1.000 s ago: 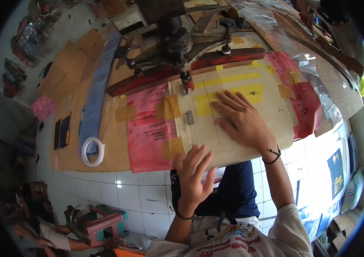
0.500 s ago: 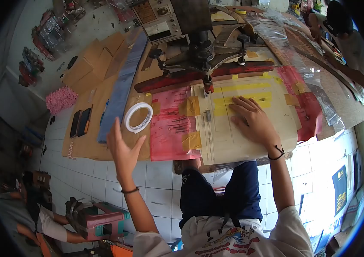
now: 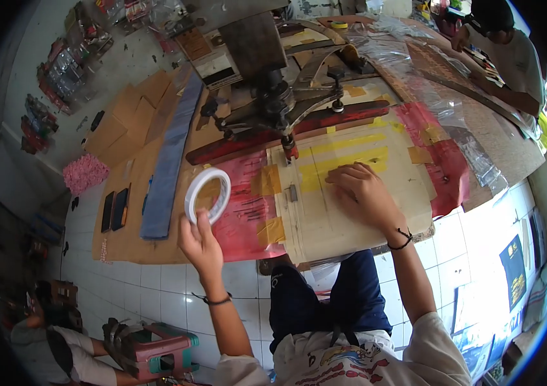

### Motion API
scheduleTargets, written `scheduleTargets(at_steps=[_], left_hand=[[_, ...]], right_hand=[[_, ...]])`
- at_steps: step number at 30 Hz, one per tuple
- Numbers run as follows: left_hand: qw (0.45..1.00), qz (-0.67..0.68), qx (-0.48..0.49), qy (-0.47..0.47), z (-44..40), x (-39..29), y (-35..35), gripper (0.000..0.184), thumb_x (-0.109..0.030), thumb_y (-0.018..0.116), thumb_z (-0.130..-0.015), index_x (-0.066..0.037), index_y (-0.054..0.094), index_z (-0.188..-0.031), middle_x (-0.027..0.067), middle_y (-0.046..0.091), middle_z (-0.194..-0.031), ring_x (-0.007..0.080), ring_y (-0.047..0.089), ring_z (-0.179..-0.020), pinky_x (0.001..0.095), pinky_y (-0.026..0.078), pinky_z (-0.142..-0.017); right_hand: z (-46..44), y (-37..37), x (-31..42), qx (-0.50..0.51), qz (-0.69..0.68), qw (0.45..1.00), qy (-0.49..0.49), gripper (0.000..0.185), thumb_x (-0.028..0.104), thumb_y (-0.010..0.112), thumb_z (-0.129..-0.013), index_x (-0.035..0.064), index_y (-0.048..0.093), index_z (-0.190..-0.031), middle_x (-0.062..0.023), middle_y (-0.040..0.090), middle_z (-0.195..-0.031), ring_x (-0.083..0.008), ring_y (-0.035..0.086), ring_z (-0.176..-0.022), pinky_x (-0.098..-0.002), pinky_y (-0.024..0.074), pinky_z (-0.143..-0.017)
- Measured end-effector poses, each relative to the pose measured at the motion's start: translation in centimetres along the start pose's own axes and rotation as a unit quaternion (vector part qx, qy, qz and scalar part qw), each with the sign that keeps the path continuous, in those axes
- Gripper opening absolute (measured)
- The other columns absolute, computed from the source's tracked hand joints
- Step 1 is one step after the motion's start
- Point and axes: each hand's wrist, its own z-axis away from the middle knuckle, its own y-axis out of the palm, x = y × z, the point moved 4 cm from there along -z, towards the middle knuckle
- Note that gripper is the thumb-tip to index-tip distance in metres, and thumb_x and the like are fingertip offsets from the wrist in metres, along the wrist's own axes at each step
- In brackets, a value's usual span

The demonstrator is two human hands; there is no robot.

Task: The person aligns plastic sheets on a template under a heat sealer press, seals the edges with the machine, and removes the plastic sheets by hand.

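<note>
My left hand (image 3: 200,246) grips the lower edge of a roll of white tape (image 3: 224,201), which is raised and tilted near the left side of the work. My right hand (image 3: 363,193) rests with bent, spread fingers on a cream board (image 3: 376,222) marked with yellow tape strips (image 3: 344,157). Pink-red sheets (image 3: 241,228) flank the board, joined to it by tan tape patches (image 3: 271,230). A small grey piece (image 3: 293,193) lies on the board's left part. Above stands a machine head (image 3: 280,96) with a red-tipped spindle (image 3: 289,148) and a long red bar (image 3: 325,122).
Left on the table lie a blue-grey fabric strip (image 3: 171,161), two dark phones (image 3: 119,209) and cardboard (image 3: 119,122). Pink shredded material (image 3: 85,174) sits beyond them. Another person (image 3: 511,64) works at the far right; a second (image 3: 80,357) is lower left by a stool (image 3: 167,350).
My left hand was open beside the tape roll lying on the table; now it has taken hold of the roll and lifted it. My right hand stays on the board. The view has shifted.
</note>
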Motion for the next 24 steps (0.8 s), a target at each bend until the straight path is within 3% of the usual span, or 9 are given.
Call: scheduleTargets(at_steps=[2,4,5,10,14,16,20,21,24], left_hand=[[0.990,0.120,-0.048,-0.046,3.0,-3.5,1.6,0.020,-0.015,0.060,-0.106,0.001,0.061,-0.096,0.0038,0.062,-0.083,0.0121,0.057,-0.074,0.0258,0.046,-0.069],[0.977,0.170,0.038,-0.124,6.1,-4.9,2.1,0.018,-0.016,0.059,-0.106,-0.001,0.062,-0.097,0.0028,0.064,-0.086,0.0116,0.057,-0.077,0.0261,0.046,-0.072],[0.971,0.195,0.080,-0.111,7.4,-5.8,2.8,0.018,-0.017,0.060,-0.105,-0.001,0.062,-0.097,0.0035,0.065,-0.086,0.0113,0.057,-0.078,0.0266,0.046,-0.074],[0.888,0.332,0.267,-0.172,12.0,-9.9,6.1,0.023,-0.024,0.060,-0.105,-0.002,0.063,-0.098,0.0044,0.066,-0.087,0.0109,0.058,-0.081,0.0275,0.046,-0.077],[0.822,0.394,0.355,-0.208,12.6,-11.2,8.7,0.042,-0.040,0.071,-0.100,-0.002,0.062,-0.112,0.0051,0.065,-0.101,0.0122,0.060,-0.093,0.0296,0.049,-0.087],[0.788,0.415,0.411,-0.197,12.4,-11.1,9.9,0.052,-0.043,0.077,-0.095,-0.001,0.060,-0.121,0.0058,0.065,-0.106,0.0138,0.061,-0.096,0.0318,0.050,-0.090],[0.749,0.394,0.497,-0.191,11.9,-11.0,11.3,0.079,-0.053,0.082,-0.086,-0.001,0.053,-0.138,0.0093,0.066,-0.112,0.0183,0.064,-0.103,0.0347,0.051,-0.094],[0.761,0.380,0.492,-0.183,11.0,-11.7,11.6,0.062,-0.038,0.084,-0.089,-0.005,0.059,-0.135,0.0078,0.068,-0.106,0.0169,0.065,-0.099,0.0336,0.052,-0.093],[0.874,0.182,0.448,-0.047,9.9,-12.3,11.8,0.041,-0.022,0.083,-0.090,-0.007,0.067,-0.124,0.0066,0.069,-0.096,0.0181,0.067,-0.090,0.0326,0.052,-0.089]], right_hand=[[0.1,-1.1,0.6,-0.015,-0.038,0.999,0.016,0.024,0.011,0.071,-0.089,0.0045,0.074,-0.112,-0.0118,0.073,-0.115,-0.0325,0.066,-0.112,-0.0439,0.0480,-0.105],[1.1,-2.4,2.3,-0.032,-0.113,0.993,0.007,0.030,0.013,0.072,-0.091,0.0046,0.071,-0.120,-0.0127,0.073,-0.112,-0.0318,0.067,-0.109,-0.0426,0.0515,-0.099],[1.6,-3.2,3.2,-0.042,-0.148,0.988,-0.001,0.034,0.015,0.072,-0.092,0.0047,0.069,-0.124,-0.0132,0.074,-0.110,-0.0315,0.068,-0.107,-0.0420,0.0532,-0.096],[4.6,-4.5,6.3,0.134,-0.311,0.938,0.072,0.054,0.023,0.073,-0.098,0.0036,0.054,-0.144,-0.0113,0.077,-0.102,-0.0247,0.075,-0.092,-0.0367,0.0587,-0.083],[5.7,-6.3,4.0,0.193,-0.313,0.914,0.171,0.058,0.029,0.072,-0.100,0.0039,0.051,-0.147,-0.0127,0.077,-0.087,-0.0233,0.077,-0.072,-0.0347,0.0594,-0.070],[5.4,-8.4,3.2,0.152,-0.313,0.920,0.179,0.054,0.026,0.072,-0.100,0.0021,0.053,-0.145,-0.0126,0.075,-0.081,-0.0185,0.076,-0.070,-0.0311,0.0586,-0.064],[3.6,-13.2,1.1,0.112,-0.288,0.933,0.183,0.051,0.023,0.071,-0.100,0.0003,0.056,-0.143,-0.0100,0.075,-0.088,-0.0125,0.071,-0.066,-0.0279,0.0586,-0.063],[2.8,-14.4,-0.1,0.094,-0.263,0.940,0.199,0.050,0.022,0.071,-0.100,0.0003,0.057,-0.143,-0.0094,0.074,-0.090,-0.0115,0.070,-0.067,-0.0275,0.0584,-0.063],[-0.6,-18.7,-3.3,0.026,-0.139,0.964,0.223,0.043,0.019,0.068,-0.102,-0.0002,0.061,-0.140,-0.0089,0.073,-0.096,-0.0100,0.068,-0.069,-0.0265,0.0575,-0.060]])
